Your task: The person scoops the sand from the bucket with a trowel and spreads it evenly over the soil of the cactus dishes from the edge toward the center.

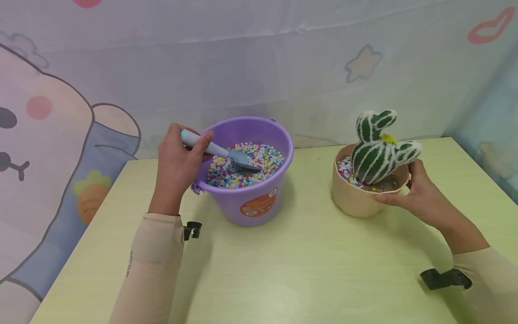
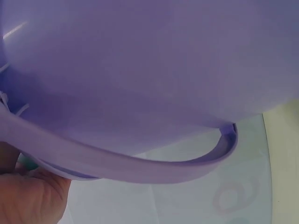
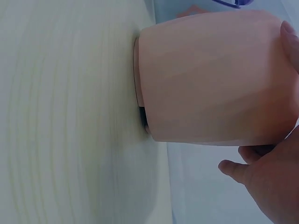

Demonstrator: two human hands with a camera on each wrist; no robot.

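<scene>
My left hand (image 1: 180,155) grips the pale blue handle of a small trowel (image 1: 243,158) over the near-left rim of a purple bucket (image 1: 247,204). The trowel's grey-blue blade lies against the multicoloured pebbles (image 1: 259,155) inside. In the left wrist view the bucket's wall and its hanging handle (image 2: 140,163) fill most of the picture. With thumb and fingers on either side of its rim, my right hand (image 1: 425,198) holds a peach plant pot (image 1: 356,200). A green and white knitted-looking cactus (image 1: 374,157) leans in that pot, with coloured pebbles on its left and brown filling at the front.
Bucket and pot stand apart on a light yellow-green wood-grain table (image 1: 283,270). Behind it hangs a pale printed cloth (image 1: 243,58), with a large cartoon animal at the left. Black camera mounts sit at both wrists.
</scene>
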